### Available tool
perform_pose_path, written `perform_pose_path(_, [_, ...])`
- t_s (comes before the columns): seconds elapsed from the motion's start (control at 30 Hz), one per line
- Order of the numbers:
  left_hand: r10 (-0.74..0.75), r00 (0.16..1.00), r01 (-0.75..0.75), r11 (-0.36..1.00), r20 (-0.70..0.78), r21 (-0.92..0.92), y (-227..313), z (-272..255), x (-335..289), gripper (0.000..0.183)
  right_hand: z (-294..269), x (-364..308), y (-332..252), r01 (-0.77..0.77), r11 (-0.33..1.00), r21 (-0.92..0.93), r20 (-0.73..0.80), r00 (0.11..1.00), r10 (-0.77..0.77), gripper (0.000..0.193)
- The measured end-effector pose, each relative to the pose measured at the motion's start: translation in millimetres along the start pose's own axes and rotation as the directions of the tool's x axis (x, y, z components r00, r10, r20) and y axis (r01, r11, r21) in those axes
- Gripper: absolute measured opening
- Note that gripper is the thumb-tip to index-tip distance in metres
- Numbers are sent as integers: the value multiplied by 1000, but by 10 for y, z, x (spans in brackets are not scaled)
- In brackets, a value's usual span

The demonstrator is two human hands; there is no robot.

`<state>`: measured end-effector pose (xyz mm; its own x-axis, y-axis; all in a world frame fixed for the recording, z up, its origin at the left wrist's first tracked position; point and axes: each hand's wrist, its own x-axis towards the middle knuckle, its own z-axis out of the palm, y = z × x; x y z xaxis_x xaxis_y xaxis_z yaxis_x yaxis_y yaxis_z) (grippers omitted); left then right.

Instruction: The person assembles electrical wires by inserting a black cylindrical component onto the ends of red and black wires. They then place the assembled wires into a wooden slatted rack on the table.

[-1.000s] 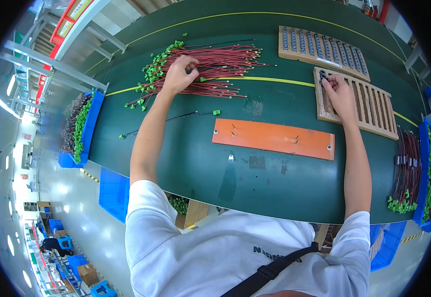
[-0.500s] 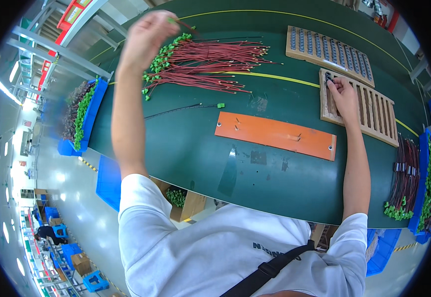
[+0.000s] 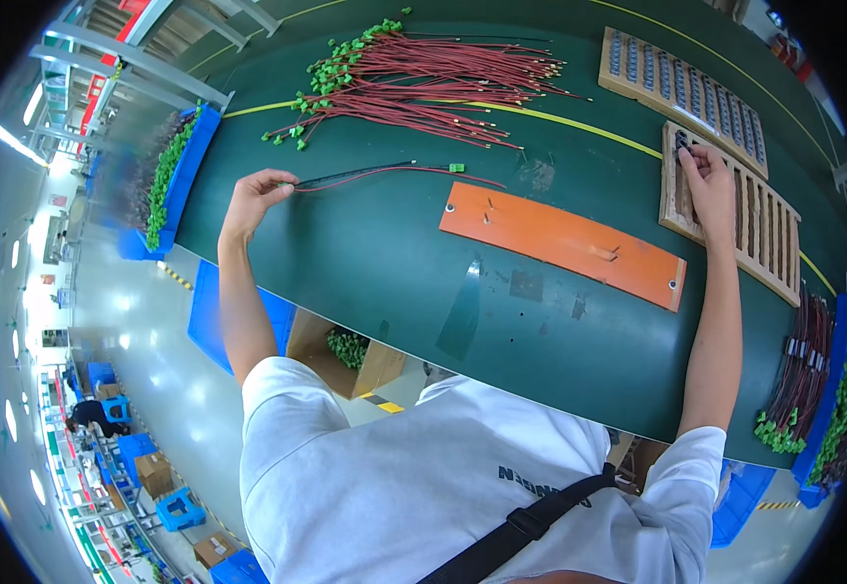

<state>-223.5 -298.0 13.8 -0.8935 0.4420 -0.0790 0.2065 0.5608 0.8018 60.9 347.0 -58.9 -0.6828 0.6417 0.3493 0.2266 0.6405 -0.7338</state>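
Note:
My left hand [image 3: 256, 202] is at the left of the green bench, its fingers pinched on one end of a red wire [image 3: 375, 171]. That wire stretches rightward just above the bench, and its gripped end is mostly hidden by the fingers. Close along it lies a black wire [image 3: 350, 176] with a green connector [image 3: 457, 167] near its right end. My right hand [image 3: 711, 190] rests over the slotted wooden rack [image 3: 787, 248], thumb and fingers closed at a small dark part [image 3: 681, 142] in its top left corner.
Behind lies a pile of red wires [image 3: 472, 73] with green connectors. An orange board [image 3: 560, 243] with upright pins is in the middle. A second wooden rack [image 3: 628, 92] holds rows of small grey parts. Blue bins [image 3: 190, 175] and bundled wires [image 3: 803, 346] flank the bench.
My left hand has come down from the wire pile toward the near left, bringing one red wire alongside the black wire. My right hand stays at the slotted rack. The whole view has shifted slightly.

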Motion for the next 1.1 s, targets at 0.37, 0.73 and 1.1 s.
perform_pose_path(0.37, [739,598,-732,344,311,588,1117,1528,-165,23,-50,15,39,-4,1000,-6,42,999,5,36])
perform_pose_path(0.73, [518,828,-503,519,214,691,924,1307,95,12,-43,4,61,-16,1000,-12,44,999,17,36])
perform_pose_path(1.1, [338,917,-388,634,212,669,454,735,264,18,-43,9,50,-10,999,-38,44,999,12,37])
